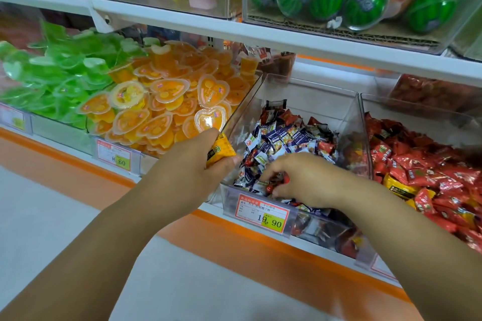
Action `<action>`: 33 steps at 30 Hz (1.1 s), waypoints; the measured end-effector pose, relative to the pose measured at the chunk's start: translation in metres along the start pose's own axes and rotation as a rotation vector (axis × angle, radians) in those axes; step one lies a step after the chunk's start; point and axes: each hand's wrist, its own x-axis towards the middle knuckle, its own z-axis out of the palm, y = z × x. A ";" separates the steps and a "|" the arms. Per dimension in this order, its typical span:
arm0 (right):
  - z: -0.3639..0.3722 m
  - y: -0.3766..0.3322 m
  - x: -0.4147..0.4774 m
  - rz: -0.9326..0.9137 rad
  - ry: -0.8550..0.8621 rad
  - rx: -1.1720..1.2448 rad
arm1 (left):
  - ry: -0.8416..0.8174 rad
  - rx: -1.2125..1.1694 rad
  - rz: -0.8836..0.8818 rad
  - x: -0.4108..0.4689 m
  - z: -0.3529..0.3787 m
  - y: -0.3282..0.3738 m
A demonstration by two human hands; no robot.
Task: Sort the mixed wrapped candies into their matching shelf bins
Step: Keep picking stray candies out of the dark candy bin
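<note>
Yellow candy [220,150] in left hand [193,167], red candy [271,186] in right hand [307,180]

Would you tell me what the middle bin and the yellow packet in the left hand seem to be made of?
Middle bin: clear rigid plastic, probably acrylic; candies show through its glossy walls. Yellow packet, held by the left hand: likely thin printed plastic film, creased and slightly shiny.

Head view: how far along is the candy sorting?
Midway. Looks done: yellow wrapped candies gathered in the left hand. In hand: right hand pinches a red wrapped candy in the clear plastic purple-candy bin. Left: red strays there, a yellow packet in the red-candy bin.
</note>
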 end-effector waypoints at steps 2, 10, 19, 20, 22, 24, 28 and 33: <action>0.008 -0.002 0.004 -0.003 -0.050 -0.055 | -0.005 0.004 -0.004 0.000 0.000 -0.001; 0.005 -0.008 0.022 0.114 0.219 0.112 | -0.003 0.015 -0.005 0.003 -0.001 -0.003; 0.027 -0.009 0.054 0.223 0.175 -0.085 | -0.001 0.027 -0.016 0.005 0.002 -0.007; 0.028 -0.009 0.054 0.212 0.184 -0.095 | -0.003 0.030 -0.016 0.006 0.002 -0.007; 0.029 -0.009 0.052 0.198 0.214 -0.085 | -0.006 0.036 -0.014 0.007 0.003 -0.007; 0.031 -0.010 0.051 0.179 0.243 -0.073 | -0.008 0.042 -0.013 0.008 0.003 -0.006; 0.033 -0.010 0.051 0.149 0.289 -0.092 | -0.003 0.051 -0.022 0.007 0.003 -0.002; 0.028 -0.012 0.041 0.119 0.354 0.027 | -0.007 0.039 -0.014 0.006 0.003 -0.003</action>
